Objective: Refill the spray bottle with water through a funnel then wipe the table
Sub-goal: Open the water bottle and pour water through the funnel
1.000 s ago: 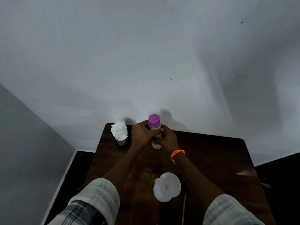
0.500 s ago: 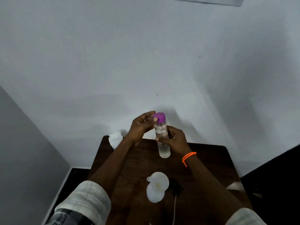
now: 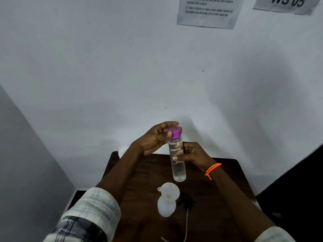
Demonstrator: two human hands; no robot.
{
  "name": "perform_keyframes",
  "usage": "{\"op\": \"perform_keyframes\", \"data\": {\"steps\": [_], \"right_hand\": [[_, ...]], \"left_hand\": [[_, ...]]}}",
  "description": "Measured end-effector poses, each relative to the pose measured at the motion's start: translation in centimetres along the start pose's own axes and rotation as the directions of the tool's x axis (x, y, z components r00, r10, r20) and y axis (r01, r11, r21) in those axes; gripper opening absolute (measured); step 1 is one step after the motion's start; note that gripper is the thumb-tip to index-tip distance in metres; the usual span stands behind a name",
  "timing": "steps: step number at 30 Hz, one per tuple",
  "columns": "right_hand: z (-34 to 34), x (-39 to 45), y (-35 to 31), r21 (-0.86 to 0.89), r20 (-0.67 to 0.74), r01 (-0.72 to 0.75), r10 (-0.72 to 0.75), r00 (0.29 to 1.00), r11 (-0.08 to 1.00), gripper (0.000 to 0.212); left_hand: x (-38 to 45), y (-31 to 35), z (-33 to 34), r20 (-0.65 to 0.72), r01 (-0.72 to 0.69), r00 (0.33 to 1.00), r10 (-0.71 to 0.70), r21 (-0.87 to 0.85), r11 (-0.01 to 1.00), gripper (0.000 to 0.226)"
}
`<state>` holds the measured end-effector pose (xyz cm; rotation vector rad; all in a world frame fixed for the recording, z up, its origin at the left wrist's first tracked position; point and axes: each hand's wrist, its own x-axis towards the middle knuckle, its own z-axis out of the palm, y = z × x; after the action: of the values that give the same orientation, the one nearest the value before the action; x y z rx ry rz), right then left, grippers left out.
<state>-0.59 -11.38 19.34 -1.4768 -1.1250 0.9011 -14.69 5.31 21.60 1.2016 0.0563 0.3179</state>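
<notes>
A clear water bottle (image 3: 178,169) with a purple cap (image 3: 174,132) is held upright above the dark wooden table (image 3: 222,186). My right hand (image 3: 193,153) grips the bottle's middle from the right. My left hand (image 3: 155,138) has its fingers closed around the purple cap. Below the bottle, a white funnel (image 3: 168,193) sits in the mouth of a white spray bottle (image 3: 166,206) standing on the table. The black spray head (image 3: 186,200) with its thin white tube (image 3: 186,224) lies just right of the spray bottle.
White tissues (image 3: 123,149) peek out at the table's far left corner behind my left arm. A white wall stands right behind the table, with printed sheets (image 3: 208,12) taped high up. Dark floor shows at both sides of the table.
The bottle has been lifted off the table and held higher. My left hand has closed onto the purple cap. The camera has tilted upward, bringing the wall sheets into view.
</notes>
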Motion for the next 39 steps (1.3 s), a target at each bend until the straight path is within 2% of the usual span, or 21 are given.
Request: {"op": "perform_keyframes", "data": {"steps": [3, 5, 11, 16, 22, 27, 33, 37, 39], "right_hand": [[0.5, -0.6, 0.0, -0.025, -0.041, 0.017, -0.018, 0.999, 1.000, 0.031], [0.9, -0.8, 0.1, -0.081, -0.075, 0.030, -0.036, 0.997, 0.996, 0.030], [1.5, -1.2, 0.2, -0.115, -0.135, 0.016, -0.032, 0.990, 0.993, 0.030], [1.5, -1.4, 0.3, -0.111, -0.156, 0.011, -0.028, 0.987, 0.994, 0.035], [1.9, -1.3, 0.6, -0.136, -0.158, -0.002, -0.019, 0.987, 0.991, 0.035], [2.1, -1.2, 0.8, -0.132, -0.168, -0.015, -0.008, 0.986, 0.991, 0.036], [2.1, -1.0, 1.2, -0.174, -0.167, -0.015, -0.014, 0.986, 0.985, 0.037], [2.2, -0.9, 1.4, -0.193, -0.170, -0.021, -0.012, 0.985, 0.981, 0.037], [2.1, -0.9, 1.5, -0.189, -0.176, -0.028, -0.006, 0.984, 0.982, 0.037]], "left_hand": [[-0.1, -0.5, 0.6, -0.061, -0.026, 0.998, 0.024, -0.029, 0.999, 0.034], [-0.2, -0.9, 0.9, -0.119, -0.054, 0.992, 0.052, -0.014, 0.998, 0.030], [-0.4, -1.0, 2.1, -0.262, -0.100, 0.957, 0.123, 0.099, 0.990, 0.049], [-1.1, -0.6, 2.0, -0.254, -0.098, 0.963, 0.093, -0.007, 0.995, 0.055], [-1.4, -0.7, 1.8, -0.371, -0.090, 0.915, 0.158, 0.194, 0.977, 0.068], [-1.9, -0.8, 1.6, -0.308, -0.096, 0.941, 0.141, 0.157, 0.983, 0.066], [-2.1, -0.7, 1.6, -0.370, -0.040, 0.914, 0.166, 0.325, 0.945, 0.070], [-2.0, -0.6, 1.6, -0.314, -0.037, 0.943, 0.108, 0.225, 0.974, 0.062], [-2.1, -0.6, 1.5, -0.285, -0.028, 0.953, 0.102, 0.254, 0.967, 0.064]]}}
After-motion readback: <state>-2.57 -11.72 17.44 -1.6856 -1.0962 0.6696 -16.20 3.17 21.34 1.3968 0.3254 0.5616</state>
